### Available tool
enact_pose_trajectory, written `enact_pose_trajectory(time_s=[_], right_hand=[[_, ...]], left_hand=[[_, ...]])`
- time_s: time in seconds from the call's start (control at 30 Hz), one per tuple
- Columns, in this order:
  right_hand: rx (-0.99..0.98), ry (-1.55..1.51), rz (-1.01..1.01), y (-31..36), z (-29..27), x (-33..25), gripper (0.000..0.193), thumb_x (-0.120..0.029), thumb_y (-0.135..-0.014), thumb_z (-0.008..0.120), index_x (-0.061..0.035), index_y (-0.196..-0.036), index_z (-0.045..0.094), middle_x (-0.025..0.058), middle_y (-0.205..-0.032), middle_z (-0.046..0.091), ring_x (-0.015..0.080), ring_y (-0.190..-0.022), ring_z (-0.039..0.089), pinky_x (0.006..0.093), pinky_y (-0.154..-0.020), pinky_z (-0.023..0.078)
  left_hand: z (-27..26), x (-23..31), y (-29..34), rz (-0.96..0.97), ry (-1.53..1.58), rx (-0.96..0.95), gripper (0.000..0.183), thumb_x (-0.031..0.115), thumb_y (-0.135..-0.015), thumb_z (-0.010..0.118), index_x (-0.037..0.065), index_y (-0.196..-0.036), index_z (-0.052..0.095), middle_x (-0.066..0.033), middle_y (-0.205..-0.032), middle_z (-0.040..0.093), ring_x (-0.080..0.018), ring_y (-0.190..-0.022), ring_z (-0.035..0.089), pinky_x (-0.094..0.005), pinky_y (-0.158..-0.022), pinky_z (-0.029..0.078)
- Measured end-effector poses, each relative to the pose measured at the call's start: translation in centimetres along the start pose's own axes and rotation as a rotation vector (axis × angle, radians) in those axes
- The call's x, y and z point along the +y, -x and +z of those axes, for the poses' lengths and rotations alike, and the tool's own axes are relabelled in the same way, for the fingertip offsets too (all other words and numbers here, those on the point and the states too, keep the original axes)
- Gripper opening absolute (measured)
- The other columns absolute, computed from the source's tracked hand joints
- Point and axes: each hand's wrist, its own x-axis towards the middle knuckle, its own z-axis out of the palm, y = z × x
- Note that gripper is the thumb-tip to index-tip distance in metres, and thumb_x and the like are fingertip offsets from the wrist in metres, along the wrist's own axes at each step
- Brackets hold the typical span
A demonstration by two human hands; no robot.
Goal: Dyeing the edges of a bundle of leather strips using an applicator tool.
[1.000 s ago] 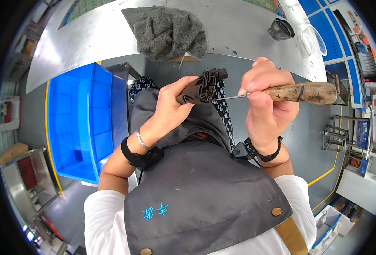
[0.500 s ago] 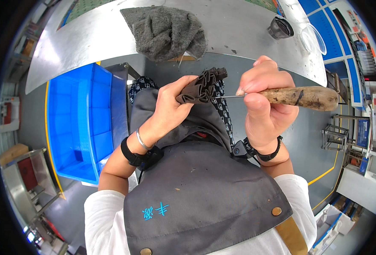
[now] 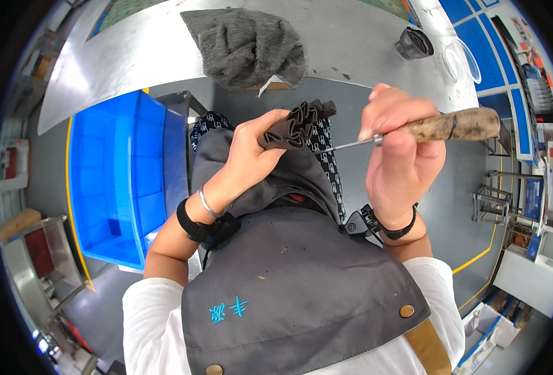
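Observation:
My left hand (image 3: 251, 153) is closed around a dark brown, deeply ridged piece (image 3: 296, 127), like a moulded part with wavy folds, held up in front of my apron. Its ridged face points to the right. Between the fingers and thumb of my right hand (image 3: 403, 153) is a wooden-handled awl (image 3: 470, 125) with a thin metal shaft. The handle sticks out to the right, and the shaft slants down leftward to the lower right edge of the ridged piece. Whether the tip touches it I cannot tell.
Ahead is a metal table (image 3: 351, 53) with a crumpled grey cloth (image 3: 248, 49) at its near edge. A black cup-like part (image 3: 414, 44) and a clear round dish (image 3: 463, 60) lie at its right. A large blue bin (image 3: 111, 181) stands to my left.
My right hand has moved slightly right and tilted the awl, its handle higher. The shaft, level against the ridged face before, now slants to the piece's lower edge. My left hand stays nearly still.

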Motion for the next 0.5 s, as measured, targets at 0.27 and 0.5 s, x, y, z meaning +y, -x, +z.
enact_pose_trajectory(time_s=[0.27,0.5], right_hand=[[0.064,-0.247,0.124,-0.7,-0.5,0.9,0.024,-0.024,-0.082,0.057,-0.0017,-0.084,0.048,0.0083,-0.076,0.051,0.0162,-0.069,0.049,0.0258,-0.064,0.038],[-0.047,-0.249,0.151,-2.2,-0.2,0.9,0.018,-0.016,-0.082,0.057,-0.0006,-0.086,0.048,0.0083,-0.079,0.053,0.0153,-0.07,0.05,0.0254,-0.065,0.04]], left_hand=[[-1.8,0.9,-1.0,-0.228,0.426,-0.346,0.022,0.005,-0.07,0.068,-0.002,-0.089,0.059,-0.0018,-0.082,0.061,-0.0053,-0.075,0.051,-0.02,-0.07,0.042],[-2.4,-0.1,-1.6,-0.1,0.503,-0.684,0.032,0.011,-0.065,0.074,0.0,-0.09,0.058,-0.0038,-0.083,0.062,-0.01,-0.077,0.056,-0.0231,-0.073,0.044]])
